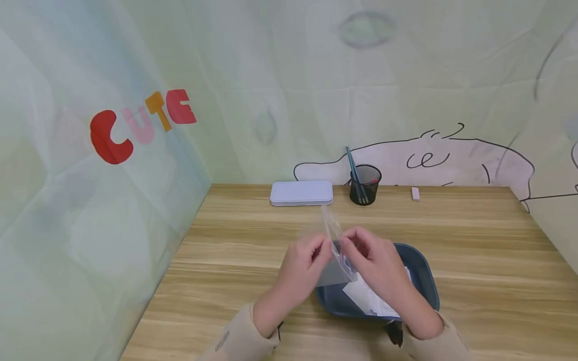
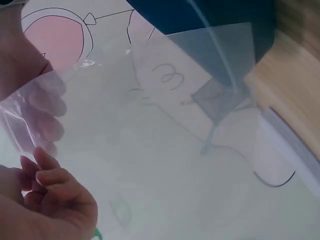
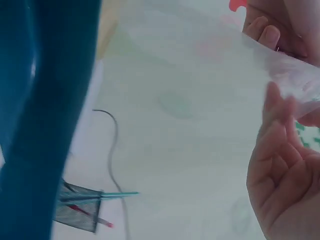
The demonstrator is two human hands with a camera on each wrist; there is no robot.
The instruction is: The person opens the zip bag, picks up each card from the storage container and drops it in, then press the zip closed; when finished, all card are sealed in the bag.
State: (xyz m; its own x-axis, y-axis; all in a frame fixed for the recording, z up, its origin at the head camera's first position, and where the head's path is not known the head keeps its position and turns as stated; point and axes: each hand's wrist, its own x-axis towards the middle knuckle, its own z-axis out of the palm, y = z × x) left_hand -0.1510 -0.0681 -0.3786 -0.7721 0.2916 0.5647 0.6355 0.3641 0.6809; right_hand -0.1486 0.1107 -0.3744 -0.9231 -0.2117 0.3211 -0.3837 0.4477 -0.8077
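Observation:
A clear plastic bag [image 1: 333, 275] is stretched between both hands over the tray. My left hand [image 1: 301, 263] pinches one side of it between thumb and fingers. Opposite, my right hand [image 1: 380, 261] pinches the other side, its fingertips close to the left hand's. In the left wrist view the clear sheet [image 2: 165, 115] spreads wide and the wall drawing shows through it. Below the hands sits a dark blue tray [image 1: 431, 288] with white paper pieces [image 1: 363, 297] in it, partly covered by the right hand and the bag.
A pale flat case [image 1: 301, 193] lies at the table's back edge, beside a black mesh pen cup [image 1: 371, 189] with blue sticks in it. Farther right is a small white eraser [image 1: 415, 194]. A black object [image 1: 394, 333] shows at the tray's near edge. A printed cloth [image 1: 253, 90] hangs behind.

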